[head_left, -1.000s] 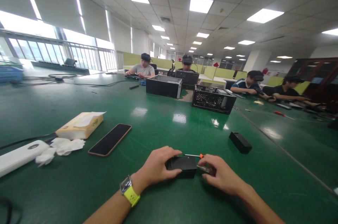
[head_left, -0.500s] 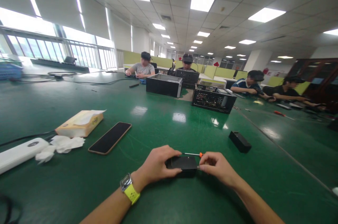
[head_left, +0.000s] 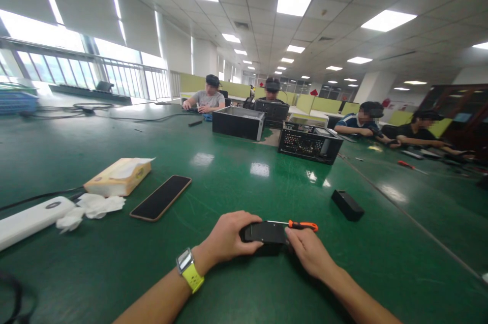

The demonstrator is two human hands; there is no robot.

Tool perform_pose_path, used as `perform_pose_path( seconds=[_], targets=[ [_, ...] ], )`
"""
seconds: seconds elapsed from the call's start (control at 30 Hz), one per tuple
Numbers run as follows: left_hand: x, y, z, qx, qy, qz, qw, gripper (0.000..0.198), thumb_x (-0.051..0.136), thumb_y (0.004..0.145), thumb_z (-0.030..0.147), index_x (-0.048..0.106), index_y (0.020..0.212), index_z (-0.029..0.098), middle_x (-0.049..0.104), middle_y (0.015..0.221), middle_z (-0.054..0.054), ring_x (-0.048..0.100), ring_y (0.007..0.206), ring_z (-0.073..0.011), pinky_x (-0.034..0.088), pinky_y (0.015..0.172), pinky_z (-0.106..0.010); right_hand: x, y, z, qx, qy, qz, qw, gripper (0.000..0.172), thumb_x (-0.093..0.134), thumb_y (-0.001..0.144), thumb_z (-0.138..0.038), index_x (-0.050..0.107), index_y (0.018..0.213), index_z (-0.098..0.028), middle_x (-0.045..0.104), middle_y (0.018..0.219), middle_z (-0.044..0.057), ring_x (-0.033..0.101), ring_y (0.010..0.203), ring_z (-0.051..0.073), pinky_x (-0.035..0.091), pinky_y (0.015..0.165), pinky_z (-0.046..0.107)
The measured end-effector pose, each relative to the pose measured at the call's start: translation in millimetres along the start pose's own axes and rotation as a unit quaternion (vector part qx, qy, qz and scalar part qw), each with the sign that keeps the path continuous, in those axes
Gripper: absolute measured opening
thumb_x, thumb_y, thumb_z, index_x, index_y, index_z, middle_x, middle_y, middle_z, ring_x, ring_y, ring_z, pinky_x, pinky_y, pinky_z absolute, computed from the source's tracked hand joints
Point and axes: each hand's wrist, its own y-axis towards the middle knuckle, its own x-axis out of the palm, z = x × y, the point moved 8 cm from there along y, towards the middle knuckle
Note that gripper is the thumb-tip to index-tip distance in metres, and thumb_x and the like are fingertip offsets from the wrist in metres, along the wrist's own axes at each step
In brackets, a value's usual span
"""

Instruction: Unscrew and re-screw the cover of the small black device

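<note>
My left hand wraps around the left end of a small flat black box on the green table. My right hand is closed at the box's right end, fingers pinched against its edge. A thin screwdriver with an orange handle lies just behind the box, beside my right fingers; whether the hand touches it is unclear. A yellow-strapped watch sits on my left wrist.
Left of me lie a phone, a tissue box, crumpled tissues and a white power bank. A small black block is to the right. Two open computer cases stand farther back. Several people sit across the tables.
My right hand has slid back toward me along the box's right end, uncovering the orange screwdriver handle. My left hand keeps its hold on the box.
</note>
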Motion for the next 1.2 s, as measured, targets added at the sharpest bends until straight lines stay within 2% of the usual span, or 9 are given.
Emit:
perform_pose_path(
  seconds=[0.2, 0.3, 0.53, 0.73, 0.83, 1.0, 1.1, 1.2],
  targets=[
    [8.4, -1.5, -16.3, -0.095, -0.065, 0.008, 0.993, 0.033, 0.075, 0.065, 0.025, 0.069, 0.096, 0.017, 0.069, 0.088, -0.003, 0.062, 0.079, -0.0203, 0.045, 0.072, -0.028, -4.9, 3.0, -1.6, 0.000, -0.001, 0.008, 1.000, 0.044, 0.037, 0.096, -0.048, 0.039, 0.060, -0.022, 0.044, 0.059, -0.003, 0.043, 0.060, 0.015, 0.031, 0.059, 0.027],
    [10.8, -2.1, -19.6, -0.118, -0.087, 0.003, 0.989, 0.032, 0.075, 0.065, 0.028, 0.069, 0.094, 0.016, 0.067, 0.085, -0.002, 0.060, 0.077, -0.0198, 0.043, 0.070, -0.027, -0.7, 3.3, 2.5, 0.011, 0.003, 0.004, 1.000, 0.044, 0.034, 0.096, -0.047, 0.039, 0.060, -0.022, 0.044, 0.059, -0.003, 0.043, 0.059, 0.015, 0.032, 0.059, 0.026],
    [12.4, -4.3, -21.0, -0.136, -0.112, -0.007, 0.984, 0.030, 0.073, 0.066, 0.029, 0.069, 0.093, 0.015, 0.063, 0.079, 0.001, 0.054, 0.069, -0.0159, 0.039, 0.063, -0.023, 9.3, 8.3, 11.6, 0.046, -0.002, -0.033, 0.998, 0.045, 0.030, 0.095, -0.042, 0.046, 0.059, -0.021, 0.039, 0.050, -0.004, 0.040, 0.049, 0.014, 0.031, 0.050, 0.024],
    [13.8, -4.6, -22.2, -0.130, -0.121, -0.013, 0.984, 0.030, 0.074, 0.067, 0.027, 0.069, 0.094, 0.015, 0.062, 0.077, 0.002, 0.051, 0.067, -0.0143, 0.036, 0.059, -0.021, -1.4, -1.0, 11.5, 0.088, -0.091, 0.048, 0.991, 0.042, 0.031, 0.096, -0.042, 0.048, 0.063, -0.021, 0.050, 0.064, 0.004, 0.046, 0.060, 0.018, 0.025, 0.057, 0.029],
    [13.9, -4.4, -22.2, -0.121, -0.121, -0.010, 0.985, 0.029, 0.074, 0.068, 0.027, 0.070, 0.094, 0.016, 0.063, 0.077, 0.002, 0.053, 0.068, -0.0145, 0.036, 0.060, -0.021, -1.1, -2.8, 7.5, 0.086, -0.107, 0.057, 0.989, 0.045, 0.028, 0.097, -0.042, 0.050, 0.064, -0.021, 0.050, 0.065, 0.005, 0.046, 0.061, 0.019, 0.024, 0.059, 0.030],
    [13.7, -4.6, -22.6, -0.108, -0.106, -0.001, 0.988, 0.028, 0.074, 0.068, 0.028, 0.071, 0.093, 0.016, 0.067, 0.079, 0.001, 0.058, 0.070, -0.0161, 0.041, 0.064, -0.023, -5.8, 5.8, 0.9, 0.018, -0.051, -0.025, 0.998, 0.050, 0.032, 0.096, -0.051, 0.046, 0.059, -0.020, 0.047, 0.061, -0.001, 0.043, 0.059, 0.015, 0.029, 0.058, 0.027],
    [10.5, -4.5, -21.7, -0.093, -0.079, 0.006, 0.993, 0.030, 0.076, 0.068, 0.029, 0.071, 0.094, 0.016, 0.070, 0.084, -0.001, 0.062, 0.075, -0.0183, 0.044, 0.070, -0.025, -28.0, 3.3, 8.3, -0.004, -0.014, -0.073, 0.997, 0.050, 0.046, 0.091, -0.055, 0.050, 0.058, -0.019, 0.042, 0.058, -0.004, 0.038, 0.056, 0.012, 0.027, 0.055, 0.025],
    [7.8, -4.1, -19.5, -0.075, -0.050, -0.003, 0.996, 0.030, 0.078, 0.069, 0.033, 0.072, 0.094, 0.017, 0.071, 0.088, -0.002, 0.064, 0.078, -0.0201, 0.045, 0.071, -0.026, -49.8, -3.6, 19.7, -0.002, 0.028, -0.092, 0.995, 0.049, 0.056, 0.082, -0.062, 0.056, 0.061, -0.018, 0.043, 0.057, -0.004, 0.037, 0.055, 0.011, 0.026, 0.052, 0.024]
  ],
)
